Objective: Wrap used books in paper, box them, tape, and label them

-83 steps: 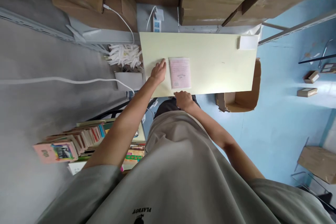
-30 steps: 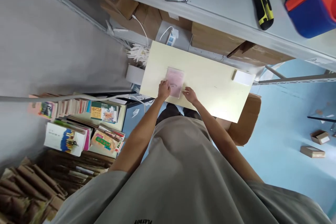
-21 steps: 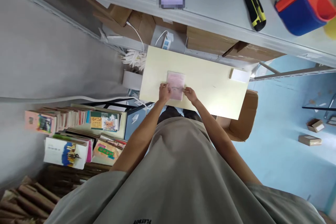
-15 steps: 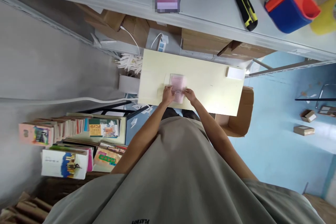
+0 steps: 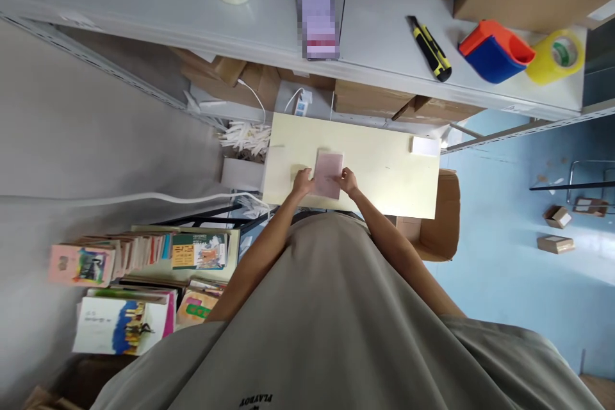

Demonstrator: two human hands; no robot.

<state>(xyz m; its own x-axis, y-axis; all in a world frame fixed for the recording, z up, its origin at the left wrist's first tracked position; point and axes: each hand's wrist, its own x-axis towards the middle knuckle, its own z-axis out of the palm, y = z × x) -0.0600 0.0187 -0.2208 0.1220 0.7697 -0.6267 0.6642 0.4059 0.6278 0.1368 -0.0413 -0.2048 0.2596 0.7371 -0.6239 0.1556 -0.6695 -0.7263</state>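
Left grip (image 5: 304, 180) slides outward, holding one edge; right grip (image 5: 346, 179) pinches the other, so the pink book (image 5: 329, 170) between them looks secured!

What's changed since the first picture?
The left hand moved in to the pink booklet; the right hand went from the near edge of the table to the booklet's right side. Both now appear to hold it. The white box stayed at the table's far right corner.

Booklet (image 5: 329, 176): bench's (image 5: 384, 186) left half, near front edge
Box (image 5: 425, 146): bench's back right corner
Knife (image 5: 431, 51): on shelf (image 5: 377, 32), near its front edge
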